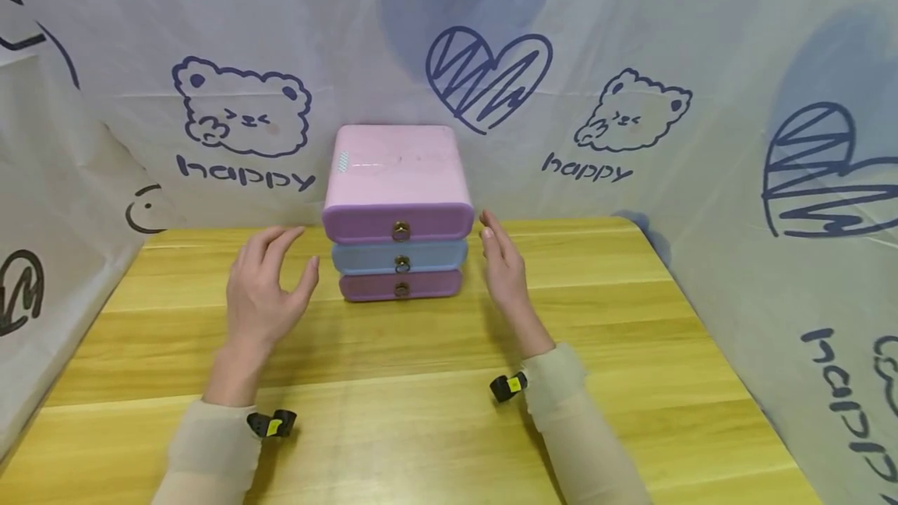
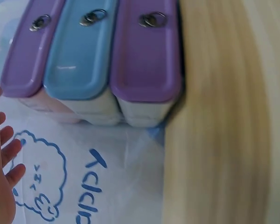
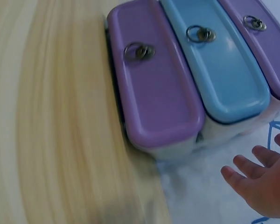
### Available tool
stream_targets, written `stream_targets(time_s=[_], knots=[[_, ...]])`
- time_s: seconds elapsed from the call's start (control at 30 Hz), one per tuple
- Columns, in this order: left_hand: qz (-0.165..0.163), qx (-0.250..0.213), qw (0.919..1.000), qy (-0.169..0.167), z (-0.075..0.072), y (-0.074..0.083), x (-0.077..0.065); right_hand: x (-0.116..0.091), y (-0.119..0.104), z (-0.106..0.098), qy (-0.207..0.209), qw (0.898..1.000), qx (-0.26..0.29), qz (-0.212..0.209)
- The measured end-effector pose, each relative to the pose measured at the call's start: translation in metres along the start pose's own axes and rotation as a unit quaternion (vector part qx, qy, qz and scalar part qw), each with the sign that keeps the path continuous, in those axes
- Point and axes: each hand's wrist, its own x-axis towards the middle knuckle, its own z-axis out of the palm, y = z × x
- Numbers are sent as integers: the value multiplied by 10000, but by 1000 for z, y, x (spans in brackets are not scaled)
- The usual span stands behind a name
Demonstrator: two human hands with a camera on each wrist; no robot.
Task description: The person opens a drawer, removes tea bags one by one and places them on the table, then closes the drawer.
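Observation:
A small three-drawer storage box (image 1: 398,170) stands at the back of the table, its top pink. Purple fronts cover the upper drawer (image 1: 365,223) and the lower drawer (image 1: 368,287), with a blue middle drawer (image 1: 365,259) between them. Each front bears a metal ring pull (image 2: 152,19), and all three drawers are closed. To the left of the box my left hand (image 1: 263,287) hovers with loosely bent fingers, apart from it. My right hand (image 1: 505,267) is close to the box's right side, fingers fairly straight, holding nothing. In the right wrist view, its fingers (image 3: 249,165) are spread beside the drawers.
The box is on a wood-grain table (image 1: 393,427), near its back edge. Behind and on both sides hangs a pale cloth (image 1: 379,37) printed with bears, hearts and lettering. Black wrist straps (image 1: 272,423) with yellow marks sit at both cuffs.

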Motion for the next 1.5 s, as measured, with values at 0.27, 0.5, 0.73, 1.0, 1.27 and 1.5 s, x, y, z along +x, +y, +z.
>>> stream_targets(time_s=[0.27, 0.5, 0.73, 1.0, 1.27, 1.5], knots=[[512, -486, 9956, 620, 9, 28, 17, 1, -27, 10, -14, 9896, 1416, 234], [799, -643, 9921, 721, 26, 48, 25, 4, -42, 19, -4, 9866, 1606, 297], [964, -648, 9909, 678, 40, 62, 27, 6, -39, 22, -126, 9833, 1774, 380], [1154, -278, 9921, 396, 53, 71, 31, 10, -33, 19, -482, 9777, 1952, 605], [1116, 361, 9931, -84, 65, 76, 28, 11, -32, 12, -785, 9750, 1967, 679], [854, 579, 9947, -5, 76, 76, 26, 13, -33, 10, -959, 9712, 2051, 739]])
